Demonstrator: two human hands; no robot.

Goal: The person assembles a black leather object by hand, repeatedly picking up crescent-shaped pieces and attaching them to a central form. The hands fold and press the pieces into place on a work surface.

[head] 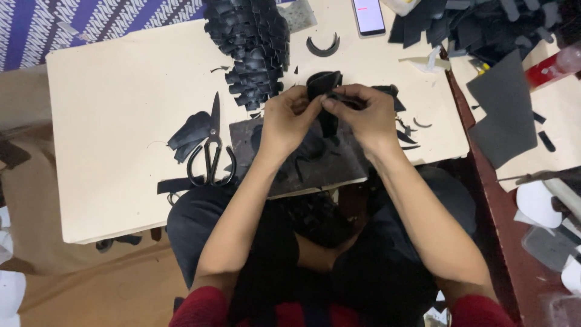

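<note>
Both hands, left (289,118) and right (363,115), are pinching a black piece (322,83) with closed fingers, above the board (109,109).

We see black scissors (211,151) lying on the pale board (115,121), left of the middle, with loose dark scraps (189,132) just beside the blades. Farther back we find a long heap of black cut pieces (251,48), and right of it a curved black strip (322,47). A phone (368,15) with a lit screen lies at the far edge. On the right we notice a dark grey sheet (505,112) on a second pale board, a bigger pile of black offcuts (484,24) beyond it, and patterned blue cloth (91,21) far left.
</note>
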